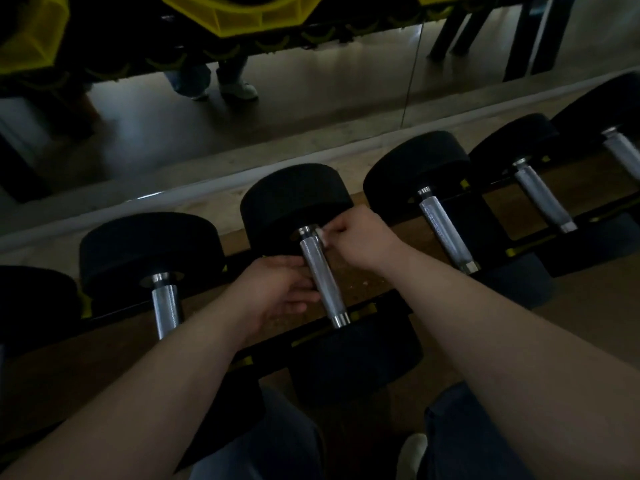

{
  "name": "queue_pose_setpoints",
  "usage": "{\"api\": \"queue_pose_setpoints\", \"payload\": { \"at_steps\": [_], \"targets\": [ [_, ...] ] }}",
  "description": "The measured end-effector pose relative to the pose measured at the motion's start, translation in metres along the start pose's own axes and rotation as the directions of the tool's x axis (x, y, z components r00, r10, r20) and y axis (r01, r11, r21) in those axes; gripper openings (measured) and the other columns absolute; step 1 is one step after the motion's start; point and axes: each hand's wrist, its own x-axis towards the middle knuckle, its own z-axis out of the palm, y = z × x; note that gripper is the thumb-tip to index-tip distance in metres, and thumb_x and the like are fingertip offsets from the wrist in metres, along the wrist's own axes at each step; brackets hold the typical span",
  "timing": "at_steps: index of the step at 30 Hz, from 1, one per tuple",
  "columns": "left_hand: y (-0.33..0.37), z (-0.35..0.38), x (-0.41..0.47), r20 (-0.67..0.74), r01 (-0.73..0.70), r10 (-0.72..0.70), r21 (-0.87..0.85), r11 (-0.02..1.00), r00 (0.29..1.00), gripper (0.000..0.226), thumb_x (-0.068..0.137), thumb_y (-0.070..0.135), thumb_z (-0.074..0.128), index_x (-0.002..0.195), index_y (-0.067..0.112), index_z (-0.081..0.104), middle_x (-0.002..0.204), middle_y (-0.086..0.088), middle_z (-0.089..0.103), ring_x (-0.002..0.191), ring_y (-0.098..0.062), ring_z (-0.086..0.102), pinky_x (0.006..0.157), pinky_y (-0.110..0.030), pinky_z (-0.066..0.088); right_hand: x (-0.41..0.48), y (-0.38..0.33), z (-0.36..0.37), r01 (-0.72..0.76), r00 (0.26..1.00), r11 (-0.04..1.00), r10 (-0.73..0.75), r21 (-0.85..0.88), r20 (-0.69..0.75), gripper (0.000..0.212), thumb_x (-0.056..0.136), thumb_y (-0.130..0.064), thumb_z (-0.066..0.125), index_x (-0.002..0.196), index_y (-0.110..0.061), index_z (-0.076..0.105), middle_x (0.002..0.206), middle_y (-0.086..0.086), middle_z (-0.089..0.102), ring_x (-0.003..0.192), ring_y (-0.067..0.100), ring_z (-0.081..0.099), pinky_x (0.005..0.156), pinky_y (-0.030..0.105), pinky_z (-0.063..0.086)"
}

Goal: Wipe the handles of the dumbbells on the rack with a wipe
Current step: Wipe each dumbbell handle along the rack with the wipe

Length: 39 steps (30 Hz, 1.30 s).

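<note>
At the middle dumbbell handle [322, 284], right hand [349, 232] pinching wipe [322, 238], left hand [277, 292] resting relaxed against it

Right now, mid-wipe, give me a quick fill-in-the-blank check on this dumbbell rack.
1. The white wipe is pinched by the ____ hand, at the far end of the knurled handle.
2. The left hand touches that handle from its ____ side.
3. The dumbbell head just beyond the wipe is ____ in colour.
Missing words: right; left; black.
</note>
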Motion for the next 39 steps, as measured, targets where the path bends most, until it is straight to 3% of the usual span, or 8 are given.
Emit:
{"api": "queue_pose_setpoints", "payload": {
  "at_steps": [3,7,14,22,26,30,36,39],
  "targets": [
    [0.000,0.001,0.001,-0.012,-0.024,0.025,0.028,0.999,1.000,0.034,0.099,0.005,0.050,0.128,0.017,0.062,0.101,-0.007,0.077,0.085,-0.020,0.076,0.058,-0.023,0.054,-0.007,-0.001,-0.004,0.042,0.976,0.970,0.012,-0.241,0.218,0.023,0.096,-0.014,0.059,0.077,-0.012,0.073,0.073,-0.001,0.065,0.067,0.009,0.060,0.047,0.014,0.038],
    [0.000,0.000,-0.001,-0.014,-0.032,0.032,0.016,0.999,0.999,0.036,0.098,0.004,0.053,0.131,0.016,0.061,0.100,-0.009,0.077,0.086,-0.021,0.076,0.059,-0.024,0.055,-0.024,0.002,-0.013,0.054,0.811,0.897,0.216,-0.438,0.544,0.010,0.084,-0.013,0.072,0.074,-0.014,0.072,0.063,-0.001,0.056,0.057,0.014,0.049,0.042,0.019,0.035],
    [0.001,0.000,-0.001,-0.015,-0.029,0.029,0.001,1.000,0.999,0.036,0.098,0.002,0.053,0.132,0.014,0.059,0.094,-0.010,0.077,0.079,-0.021,0.076,0.057,-0.025,0.055,-0.008,0.001,0.001,-0.071,0.992,0.997,0.072,-0.013,0.107,0.020,0.095,-0.017,0.061,0.088,-0.015,0.080,0.085,0.001,0.075,0.083,0.010,0.068,0.072,0.025,0.052],
    [-0.001,-0.002,0.004,-0.019,-0.019,0.020,0.033,0.999,1.000,0.037,0.097,0.004,0.054,0.132,0.016,0.061,0.101,-0.009,0.076,0.078,-0.017,0.077,0.053,-0.023,0.053,-0.036,0.000,-0.012,0.000,0.816,0.890,0.263,-0.455,0.515,0.012,0.088,-0.015,0.067,0.085,-0.014,0.079,0.069,0.000,0.063,0.063,0.012,0.056,0.054,0.023,0.039],
    [0.001,-0.001,0.003,-0.013,0.006,-0.006,-0.009,1.000,1.000,0.045,0.095,-0.002,0.054,0.136,0.015,0.057,0.103,-0.012,0.075,0.078,-0.018,0.076,0.052,-0.023,0.053,-0.031,0.008,0.000,-0.145,0.945,0.968,0.197,-0.204,0.262,0.017,0.089,-0.013,0.064,0.079,-0.019,0.077,0.076,-0.003,0.069,0.074,0.011,0.064,0.063,0.022,0.046],
    [-0.001,-0.003,0.000,0.005,0.013,-0.013,-0.048,0.999,1.000,0.047,0.096,-0.001,0.054,0.140,0.015,0.053,0.104,-0.011,0.075,0.083,-0.018,0.077,0.058,-0.026,0.056,-0.019,0.005,0.000,0.006,1.000,1.000,-0.005,-0.011,0.011,0.007,0.089,-0.030,0.074,0.092,-0.028,0.079,0.091,-0.012,0.074,0.089,0.001,0.066,0.082,0.022,0.051],
    [-0.005,-0.007,-0.006,0.059,0.033,-0.027,-0.109,0.993,0.998,0.052,0.095,-0.002,0.056,0.142,0.021,0.052,0.105,-0.007,0.076,0.090,-0.017,0.076,0.064,-0.027,0.058,-0.048,0.011,-0.019,0.108,0.902,0.957,0.019,-0.268,0.431,0.016,0.077,-0.033,0.085,0.073,-0.024,0.073,0.073,-0.010,0.069,0.070,-0.001,0.062,0.069,0.026,0.050],
    [-0.008,-0.009,-0.013,0.132,0.055,-0.038,-0.130,0.990,0.991,0.053,0.096,0.000,0.055,0.143,0.026,0.051,0.111,-0.005,0.075,0.092,-0.016,0.076,0.065,-0.026,0.058,-0.044,0.012,-0.014,0.134,0.924,0.973,-0.054,-0.189,0.380,0.015,0.077,-0.031,0.086,0.073,-0.024,0.072,0.070,-0.013,0.068,0.066,-0.003,0.060,0.067,0.025,0.047]
  ]
}}
